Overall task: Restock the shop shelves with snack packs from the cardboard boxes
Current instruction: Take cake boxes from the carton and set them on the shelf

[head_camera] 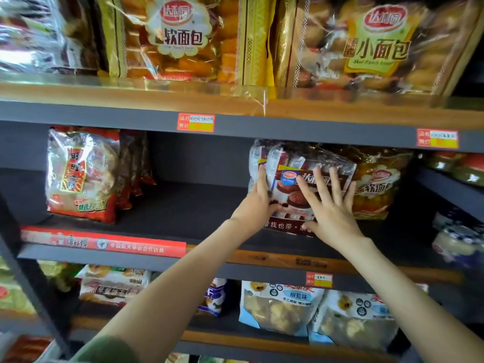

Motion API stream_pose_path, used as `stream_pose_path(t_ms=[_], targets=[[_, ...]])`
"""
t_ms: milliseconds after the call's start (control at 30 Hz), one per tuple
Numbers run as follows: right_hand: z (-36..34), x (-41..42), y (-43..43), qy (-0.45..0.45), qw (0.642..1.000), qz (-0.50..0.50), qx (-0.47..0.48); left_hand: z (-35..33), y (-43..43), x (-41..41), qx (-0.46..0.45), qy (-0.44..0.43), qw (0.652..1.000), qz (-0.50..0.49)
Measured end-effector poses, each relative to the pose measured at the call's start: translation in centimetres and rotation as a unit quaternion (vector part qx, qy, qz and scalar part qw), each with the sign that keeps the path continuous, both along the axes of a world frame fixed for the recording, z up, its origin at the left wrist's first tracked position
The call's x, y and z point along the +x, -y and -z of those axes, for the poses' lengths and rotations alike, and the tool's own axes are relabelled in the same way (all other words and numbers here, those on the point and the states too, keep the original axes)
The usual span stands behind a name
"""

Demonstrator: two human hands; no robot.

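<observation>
Pack in hand: a brown-and-white plastic snack pack of small chocolate cakes stands upright on the dark grey middle shelf, toward its right half, touching the orange soft-bread pack on its right.
Left hand: the left hand holds the pack's left edge, its fingers curled round that side with the thumb at the lower front.
Right hand: the right hand lies flat on the pack's front, fingers straight and spread; it presses and grips nothing.
Step, as judged: the pack looks nearly seated, being pushed back and squared against its neighbour.
Shelf around it: a wide bare stretch lies between this pack and the red-and-clear bag of flat cakes at the far left, so more packs appear due here.
Above: large gold bread bags stand on the wood-edged top shelf; red price labels mark the shelf fronts.
Risk one: nothing props the pack's left side, so it could tip into the gap or forward off the shelf once let go.
Risk two: a hard flat push could crush the soft cakes or shove the orange pack askew.
Boxes: no cardboard box is in view.
</observation>
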State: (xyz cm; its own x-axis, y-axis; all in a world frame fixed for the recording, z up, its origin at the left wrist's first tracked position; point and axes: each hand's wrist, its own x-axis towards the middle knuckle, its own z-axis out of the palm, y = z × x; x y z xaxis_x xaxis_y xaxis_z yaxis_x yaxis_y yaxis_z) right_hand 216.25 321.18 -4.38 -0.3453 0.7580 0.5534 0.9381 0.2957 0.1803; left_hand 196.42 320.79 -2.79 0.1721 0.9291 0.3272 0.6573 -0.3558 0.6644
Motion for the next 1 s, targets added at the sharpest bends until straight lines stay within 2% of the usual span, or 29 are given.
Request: stream_pose_path(t_ms=[100, 167, 333, 467, 633, 767, 900, 1000], targets=[[0.5, 0.0, -0.1, -0.032, 0.999, -0.013, 0.027, 0.3, 0.0, -0.2, 0.017, -0.028, 0.999, -0.008], [0.7, -0.1, -0.1, -0.029, 0.998, -0.028, 0.041, 0.6, -0.1, -0.6, 0.018, -0.014, 1.0, -0.013], [0.6, -1.7, 0.1, 0.045, 0.997, -0.052, 0.046, 1.5, 0.9, -3.4, 0.023, 0.009, 0.999, -0.029], [0.2, -3.3, 0.3, 0.048, 0.999, -0.016, 0.007, 0.9, 1.0, -4.3, 0.025, -0.067, 0.994, -0.084], [1.2, -3.7, 1.3, -0.009, 1.0, 0.003, 0.024, 0.6, 1.4, -4.1, 0.014, -0.074, 0.997, -0.021], [1.3, -5.9, 3.1, -0.104, 0.993, -0.014, 0.057, 0.7, 1.5, -4.5, 0.03, -0.093, 0.995, -0.018], [1.9, -10.2, 6.8, -0.166, 0.978, -0.097, 0.087, 1.8, 3.8, -5.4, 0.06, -0.055, 0.995, -0.061], [4.3, -14.1, 9.7, -0.197, 0.958, -0.204, 0.043, 4.6, 7.5, -7.6, 0.16, 0.02, 0.981, -0.11]])
